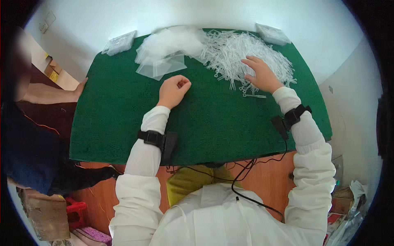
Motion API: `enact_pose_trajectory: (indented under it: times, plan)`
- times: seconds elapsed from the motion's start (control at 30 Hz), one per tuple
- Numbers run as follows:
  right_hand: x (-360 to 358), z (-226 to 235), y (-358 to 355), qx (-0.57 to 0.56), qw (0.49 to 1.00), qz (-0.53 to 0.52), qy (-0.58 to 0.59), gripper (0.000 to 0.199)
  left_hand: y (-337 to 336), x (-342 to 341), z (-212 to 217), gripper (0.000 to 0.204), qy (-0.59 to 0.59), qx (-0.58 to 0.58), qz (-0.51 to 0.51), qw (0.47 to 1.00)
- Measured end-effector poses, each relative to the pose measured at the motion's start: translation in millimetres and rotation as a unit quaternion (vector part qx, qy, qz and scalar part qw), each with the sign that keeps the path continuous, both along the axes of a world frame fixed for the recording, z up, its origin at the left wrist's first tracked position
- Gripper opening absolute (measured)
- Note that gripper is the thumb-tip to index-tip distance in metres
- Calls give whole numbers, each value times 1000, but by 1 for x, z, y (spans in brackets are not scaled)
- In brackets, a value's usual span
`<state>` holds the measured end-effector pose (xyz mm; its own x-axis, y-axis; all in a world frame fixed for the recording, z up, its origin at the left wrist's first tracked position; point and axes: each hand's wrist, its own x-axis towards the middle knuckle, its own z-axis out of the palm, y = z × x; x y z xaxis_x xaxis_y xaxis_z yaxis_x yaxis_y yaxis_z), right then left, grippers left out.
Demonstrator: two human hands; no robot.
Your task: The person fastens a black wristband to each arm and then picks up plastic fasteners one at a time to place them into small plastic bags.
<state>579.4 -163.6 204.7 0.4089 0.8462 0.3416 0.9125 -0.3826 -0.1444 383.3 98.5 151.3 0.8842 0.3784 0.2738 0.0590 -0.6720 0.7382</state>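
A pale wall (197,14) stands behind a table (197,131) covered in deep green, with a wooden floor below. In the head view, a broad heap of clear plastic sticks (230,53), many ending in small loops, lies toward the far side of the table; it serves here as the landmark. Just left of the heap, its edge meeting it, is a spread of translucent flat bags (172,43). Beyond those bags, well left of the heap, sits a clear packet (120,43); a second packet (273,34) sits behind the heap and to its right. One loose stick (254,96) lies at the heap's near edge.

The right hand (262,76) is over the near right part of the heap, thumb and fingers parted fairly wide; whether the fingertips touch the sticks cannot be told. The left hand (174,91) is nearer the wearer than the heap and to its left, just short of the bags, its fingers curled in toward the thumb. Nothing shows in it, though something small could be hidden. Far left of the heap, another person's hand (81,89) rests at the table's edge.

The step in hand looks like picking from the heap; a pick would call for the right thumb and fingers to narrow on a stick and separate it from its tangled neighbours.
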Motion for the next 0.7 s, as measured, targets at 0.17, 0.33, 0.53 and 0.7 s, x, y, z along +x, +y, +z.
enact_pose_trajectory:
  times: [0.17, 0.33, 0.53, 0.7]
  plan:
    - [-65, 1, -20, 77, 994, 61, 40, 33, -3, -5, -7, 16, -49, -12, 14, 999]
    - [-102, -10, -45, 137, 948, 30, 286, 16, -7, -12, -12, 14, -113, 14, 29, 993]
    - [-106, -55, -89, 267, 869, -16, 418, 8, -20, -27, -19, 15, -107, -44, 39, 993]
    - [-109, -59, -93, 328, 830, 11, 452, 6, -38, -53, -17, 13, -116, -82, 44, 989]
